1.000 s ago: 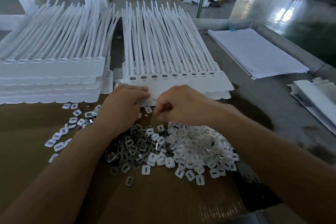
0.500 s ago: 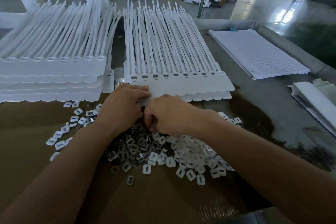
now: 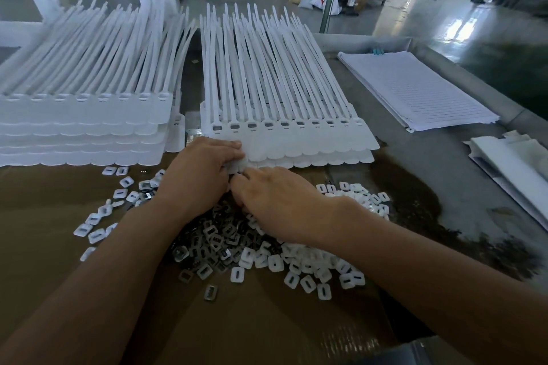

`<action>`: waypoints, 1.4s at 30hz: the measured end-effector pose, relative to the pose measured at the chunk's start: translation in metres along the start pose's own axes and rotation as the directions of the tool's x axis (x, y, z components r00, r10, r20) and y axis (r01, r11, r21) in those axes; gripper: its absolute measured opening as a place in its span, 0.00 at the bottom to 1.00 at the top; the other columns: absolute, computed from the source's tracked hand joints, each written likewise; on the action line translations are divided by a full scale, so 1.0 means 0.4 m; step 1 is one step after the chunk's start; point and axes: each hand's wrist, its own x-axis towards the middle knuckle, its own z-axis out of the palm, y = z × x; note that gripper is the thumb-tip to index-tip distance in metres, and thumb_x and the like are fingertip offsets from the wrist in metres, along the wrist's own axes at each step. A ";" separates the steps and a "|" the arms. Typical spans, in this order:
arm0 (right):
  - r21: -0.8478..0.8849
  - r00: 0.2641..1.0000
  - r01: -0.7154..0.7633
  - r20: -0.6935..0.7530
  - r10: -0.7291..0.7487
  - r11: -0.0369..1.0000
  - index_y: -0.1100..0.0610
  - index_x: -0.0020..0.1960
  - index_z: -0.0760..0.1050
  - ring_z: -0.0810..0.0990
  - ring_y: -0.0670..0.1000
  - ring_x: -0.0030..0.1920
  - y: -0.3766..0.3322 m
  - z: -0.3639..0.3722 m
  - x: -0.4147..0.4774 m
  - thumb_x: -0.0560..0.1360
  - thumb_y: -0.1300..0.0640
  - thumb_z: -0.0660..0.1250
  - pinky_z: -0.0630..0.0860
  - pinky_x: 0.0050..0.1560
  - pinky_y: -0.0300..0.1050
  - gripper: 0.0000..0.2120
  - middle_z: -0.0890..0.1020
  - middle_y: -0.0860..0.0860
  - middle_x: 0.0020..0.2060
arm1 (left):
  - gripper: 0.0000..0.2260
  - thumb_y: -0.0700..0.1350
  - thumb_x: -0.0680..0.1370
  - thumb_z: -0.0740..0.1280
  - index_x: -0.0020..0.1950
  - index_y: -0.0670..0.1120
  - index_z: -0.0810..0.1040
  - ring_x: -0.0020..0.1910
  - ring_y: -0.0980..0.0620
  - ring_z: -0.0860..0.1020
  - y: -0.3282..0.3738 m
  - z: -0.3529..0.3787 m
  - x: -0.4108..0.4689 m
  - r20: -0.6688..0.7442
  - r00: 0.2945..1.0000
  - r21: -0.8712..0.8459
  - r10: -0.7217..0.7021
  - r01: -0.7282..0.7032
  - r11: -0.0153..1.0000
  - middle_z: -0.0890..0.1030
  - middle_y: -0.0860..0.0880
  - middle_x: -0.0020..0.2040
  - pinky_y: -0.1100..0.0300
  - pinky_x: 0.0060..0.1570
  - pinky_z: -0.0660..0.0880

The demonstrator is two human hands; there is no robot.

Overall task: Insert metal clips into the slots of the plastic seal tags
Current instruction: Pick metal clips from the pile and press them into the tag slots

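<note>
A stack of white seal tag sheets (image 3: 296, 139) lies in front of me, long straps pointing away, a row of slots along its near band. My left hand (image 3: 198, 175) rests on its near left corner and pinches a corner tab between thumb and fingers. My right hand (image 3: 278, 201) lies knuckles-up over the pile of dark metal clips (image 3: 213, 243), its fingertips bent down beside my left hand. What those fingertips hold is hidden. White plastic caps (image 3: 311, 264) lie heaped to the right of the clips.
A second, taller stack of tag sheets (image 3: 89, 121) stands at the left. More white caps (image 3: 98, 228) are scattered left of my arm on the brown cardboard (image 3: 267, 320). A pile of lined paper (image 3: 415, 89) and folded white sheets (image 3: 510, 157) lie at the right.
My right hand dropped from beside the tag sheet's edge down and left onto the clip pile, flattening out. My left hand stayed on the sheet's corner.
</note>
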 end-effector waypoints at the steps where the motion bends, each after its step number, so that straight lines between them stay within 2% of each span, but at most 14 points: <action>1: 0.003 1.000 -0.002 -0.009 0.002 1.000 0.60 0.58 0.66 0.74 0.55 0.48 0.000 0.002 0.000 0.75 0.64 0.57 0.61 0.42 0.44 0.12 0.74 0.56 0.51 | 0.16 0.33 0.72 0.65 0.59 0.43 0.78 0.62 0.53 0.71 0.000 -0.001 0.000 0.002 1.000 0.000 0.003 -0.003 1.000 0.76 0.49 0.62 0.69 0.60 0.57; 4: 0.048 1.000 -0.002 0.004 0.002 0.999 0.59 0.57 0.67 0.73 0.54 0.50 0.002 0.005 0.001 0.75 0.64 0.57 0.64 0.45 0.44 0.11 0.74 0.55 0.51 | 0.16 0.33 0.72 0.65 0.58 0.42 0.78 0.62 0.53 0.71 0.002 -0.003 0.001 -0.001 1.000 0.001 0.010 -0.010 1.000 0.77 0.48 0.62 0.69 0.60 0.57; 7: 0.233 0.999 -0.042 0.020 0.039 0.972 0.54 0.47 0.67 0.70 0.48 0.47 0.016 -0.005 -0.003 0.75 0.64 0.59 0.67 0.47 0.40 0.06 0.71 0.49 0.46 | 0.15 0.33 0.73 0.64 0.58 0.43 0.78 0.62 0.53 0.71 0.005 -0.004 0.001 -0.011 1.000 -0.001 0.001 -0.001 1.000 0.76 0.49 0.62 0.66 0.62 0.59; 11: 0.501 0.960 -0.212 -0.055 0.275 0.839 0.52 0.43 0.68 0.71 0.36 0.38 0.095 -0.047 -0.010 0.77 0.62 0.59 0.69 0.39 0.27 0.07 0.71 0.41 0.38 | 0.19 0.32 0.74 0.59 0.60 0.46 0.78 0.64 0.53 0.69 0.005 -0.003 0.000 -0.007 1.000 0.006 -0.016 0.016 1.000 0.75 0.52 0.64 0.64 0.63 0.58; 13: 0.570 0.899 -0.292 -0.109 0.424 0.767 0.53 0.44 0.71 0.74 0.38 0.39 0.167 -0.062 -0.016 0.77 0.62 0.61 0.71 0.40 0.26 0.06 0.73 0.41 0.38 | 0.20 0.31 0.73 0.59 0.60 0.46 0.77 0.64 0.53 0.68 0.004 -0.003 0.002 -0.006 0.999 0.003 -0.031 0.031 1.000 0.75 0.53 0.64 0.64 0.64 0.58; 15: 0.601 0.804 -0.381 -0.160 0.573 0.702 0.54 0.46 0.73 0.74 0.43 0.40 0.246 -0.066 -0.029 0.77 0.62 0.61 0.71 0.42 0.30 0.05 0.75 0.44 0.40 | 0.20 0.30 0.72 0.59 0.60 0.45 0.77 0.64 0.53 0.68 0.005 -0.002 0.002 -0.006 0.999 -0.010 -0.038 0.038 0.999 0.75 0.53 0.64 0.65 0.64 0.58; 17: 0.633 0.702 -0.453 -0.181 0.689 0.628 0.57 0.48 0.76 0.72 0.42 0.39 0.316 -0.059 -0.050 0.77 0.63 0.61 0.68 0.39 0.29 0.06 0.76 0.48 0.41 | 0.21 0.30 0.72 0.59 0.61 0.45 0.77 0.64 0.53 0.68 0.005 -0.003 0.002 -0.003 0.999 -0.014 -0.040 0.040 0.999 0.75 0.52 0.64 0.65 0.64 0.57; 20: 0.670 0.549 -0.553 -0.155 0.822 0.496 0.55 0.47 0.77 0.72 0.45 0.38 0.390 -0.038 -0.085 0.78 0.62 0.61 0.68 0.35 0.38 0.06 0.77 0.49 0.43 | 0.21 0.30 0.72 0.59 0.60 0.45 0.77 0.64 0.53 0.68 0.003 -0.002 0.003 -0.008 0.999 -0.021 -0.041 0.041 0.999 0.75 0.52 0.63 0.66 0.63 0.57; 22: 0.703 0.495 -0.580 -0.097 0.864 0.412 0.55 0.46 0.77 0.74 0.50 0.39 0.417 -0.026 -0.096 0.77 0.62 0.61 0.70 0.33 0.41 0.06 0.78 0.50 0.43 | 0.21 0.29 0.72 0.59 0.60 0.45 0.77 0.64 0.53 0.69 0.002 -0.002 0.003 -0.011 0.999 -0.026 -0.045 0.044 0.999 0.75 0.52 0.63 0.67 0.62 0.56; 26: 0.722 0.519 -0.587 -0.013 0.855 0.367 0.55 0.45 0.75 0.72 0.53 0.42 0.436 -0.017 -0.100 0.77 0.63 0.62 0.69 0.36 0.42 0.06 0.77 0.53 0.44 | 0.20 0.29 0.72 0.59 0.59 0.44 0.78 0.63 0.53 0.69 0.002 0.000 0.003 -0.006 0.999 -0.042 -0.050 0.050 0.998 0.76 0.52 0.62 0.66 0.62 0.58; 32: 0.691 0.533 -0.602 -0.027 0.845 0.401 0.57 0.47 0.76 0.72 0.54 0.43 0.443 -0.010 -0.092 0.77 0.63 0.62 0.69 0.42 0.44 0.04 0.77 0.53 0.45 | 0.20 0.29 0.72 0.59 0.60 0.45 0.78 0.64 0.52 0.69 0.000 0.003 0.001 -0.007 0.998 -0.045 -0.055 0.055 0.997 0.76 0.52 0.63 0.61 0.64 0.61; 37: 0.633 0.556 -0.628 -0.042 0.830 0.452 0.55 0.46 0.75 0.71 0.52 0.45 0.444 -0.010 -0.082 0.77 0.63 0.62 0.65 0.33 0.38 0.06 0.77 0.52 0.46 | 0.20 0.30 0.72 0.59 0.59 0.45 0.78 0.64 0.51 0.69 -0.001 0.005 0.000 -0.010 0.997 -0.064 -0.075 0.075 0.995 0.76 0.52 0.62 0.59 0.66 0.62; 42: 0.624 0.566 -0.632 -0.031 0.824 0.458 0.55 0.46 0.75 0.72 0.52 0.47 0.447 -0.012 -0.083 0.77 0.63 0.63 0.66 0.35 0.39 0.05 0.77 0.52 0.46 | 0.20 0.30 0.72 0.59 0.59 0.46 0.78 0.65 0.51 0.69 -0.002 0.006 -0.001 -0.002 0.997 -0.068 -0.077 0.077 0.995 0.76 0.52 0.62 0.53 0.67 0.63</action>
